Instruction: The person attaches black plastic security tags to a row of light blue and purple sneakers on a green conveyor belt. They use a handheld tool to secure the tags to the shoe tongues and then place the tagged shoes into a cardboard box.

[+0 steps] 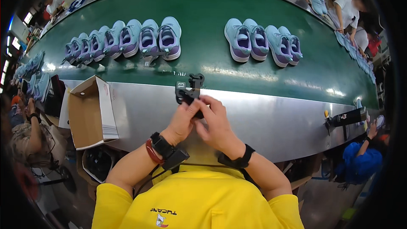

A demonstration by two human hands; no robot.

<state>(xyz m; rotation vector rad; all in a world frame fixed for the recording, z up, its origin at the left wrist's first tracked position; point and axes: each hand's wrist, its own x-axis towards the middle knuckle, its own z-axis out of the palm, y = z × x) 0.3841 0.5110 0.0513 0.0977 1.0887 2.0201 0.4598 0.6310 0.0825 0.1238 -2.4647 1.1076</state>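
Over the steel table edge, both hands meet around a black plastic shoe hanger with a small square size tag. My left hand pinches its lower part, and my right hand closes on it from the other side; the fingers hide the part gripped. Beyond them, a row of light blue and purple sneakers stands on the green surface to the left. A similar hanger is at the heels of the nearest pair in that row. Two more pairs of sneakers stand to the right.
A green conveyor belt runs along the steel tabletop. An open cardboard box stands at left. A black bottle lies at right. Other people work on both sides, one in blue at right.
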